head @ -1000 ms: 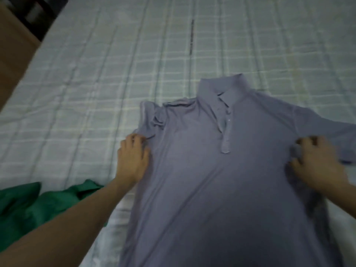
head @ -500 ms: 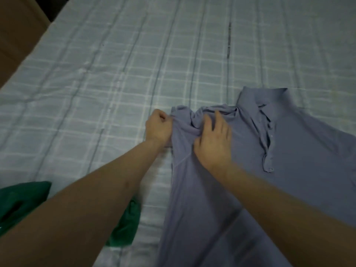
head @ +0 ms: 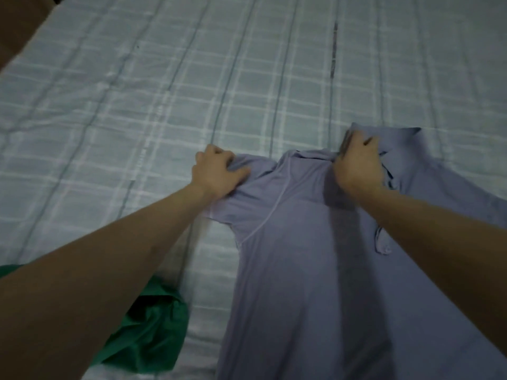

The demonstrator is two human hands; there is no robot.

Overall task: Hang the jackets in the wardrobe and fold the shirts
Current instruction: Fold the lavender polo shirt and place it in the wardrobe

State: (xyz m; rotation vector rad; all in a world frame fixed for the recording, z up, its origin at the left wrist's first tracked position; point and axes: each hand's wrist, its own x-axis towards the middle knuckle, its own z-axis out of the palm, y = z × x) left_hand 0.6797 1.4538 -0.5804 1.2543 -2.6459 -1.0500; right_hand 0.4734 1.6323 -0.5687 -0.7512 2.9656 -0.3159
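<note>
A lavender polo shirt (head: 301, 270) lies front up on the bed, collar pointing away from me. My left hand (head: 216, 174) grips the shirt's left sleeve at its outer edge, fingers curled into the cloth. My right hand (head: 356, 165) holds the fabric at the shoulder beside the collar (head: 400, 138), fingers curled over a fold. The sleeve is stretched out flat between the two hands. The shirt's right side runs out of view at the frame edge.
The bed (head: 164, 91) carries a pale blue checked sheet. A crumpled green garment (head: 148, 333) lies at the near left, partly under my left forearm. A brown surface (head: 19, 26) shows at the top left corner.
My left hand pulled the bunched sleeve outward to the left, so it now lies spread. My right hand shifted from the sleeve to the shoulder by the collar. The view swung left.
</note>
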